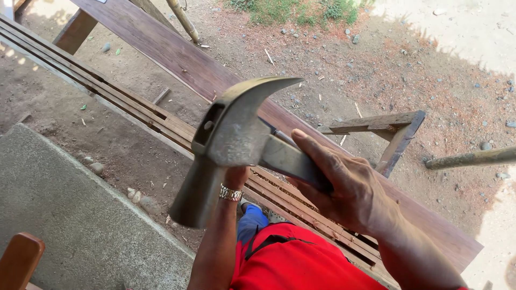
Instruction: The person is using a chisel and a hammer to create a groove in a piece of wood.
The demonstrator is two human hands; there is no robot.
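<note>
At the far left, a rounded piece of reddish wood (19, 259) was seen at the bottom corner, beside a grey concrete slab (70, 215) laid on the bare dirt ground (408, 70). A bundle of long wooden slats (123, 104) and a broad dark plank (177, 53) were stretched diagonally from the upper left towards the lower right, carried on a rough wooden trestle (395, 134).

In the middle, a claw hammer (231, 139) was held up close to the camera, above the slats, its striking face pointed down to the left and its curved claw turned up to the right. The left hand (236, 176) was raised behind the hammer's head and mostly hidden by it, so how its grip stood could not be told; a metal bracelet (231, 193) was worn at that wrist. Below, a red garment (293, 260) was visible.

Further right, the right hand (344, 185) was wrapped firmly around the hammer's handle just behind the head, thumb laid along the top. At the right edge a pole (473, 157) was seen.
</note>
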